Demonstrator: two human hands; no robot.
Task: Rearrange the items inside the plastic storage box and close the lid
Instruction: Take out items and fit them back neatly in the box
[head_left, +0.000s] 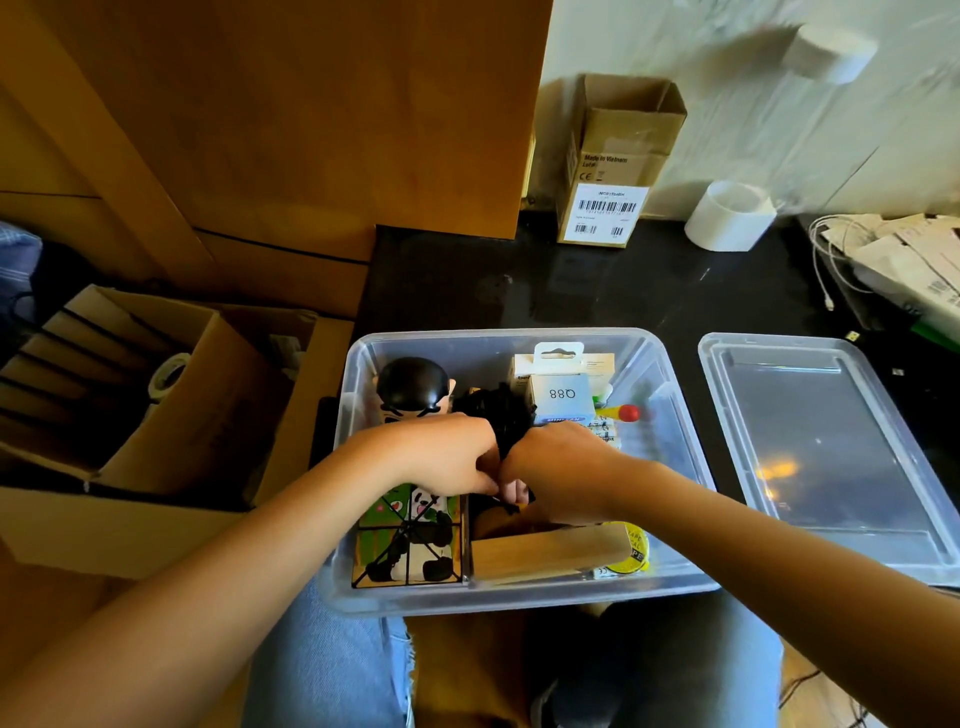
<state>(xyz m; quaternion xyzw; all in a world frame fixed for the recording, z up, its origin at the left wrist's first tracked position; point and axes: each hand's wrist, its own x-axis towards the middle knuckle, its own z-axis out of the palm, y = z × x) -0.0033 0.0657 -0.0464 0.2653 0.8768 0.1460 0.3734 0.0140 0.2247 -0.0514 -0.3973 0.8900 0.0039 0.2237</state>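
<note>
A tall cardboard carton (613, 171) and white tape roll (727, 215) stand behind on my dark surface (597, 291); an open cardboard box (171, 415) sits left.

A cluttered corner of a home, seemingly a storage or hobby nook. Wooden cabinet panels (291, 114) rise beside a dark glossy countertop (613, 291) against a pale wall. An opened cardboard shipping carton (618, 161) with barcode labels stands at the back near a roll of white tape (730, 215); a white charging cable (826, 260) trails over stacked papers (909, 260). Another cardboard box (156, 395), holding a tape roll (169, 375), sits at left.
</note>
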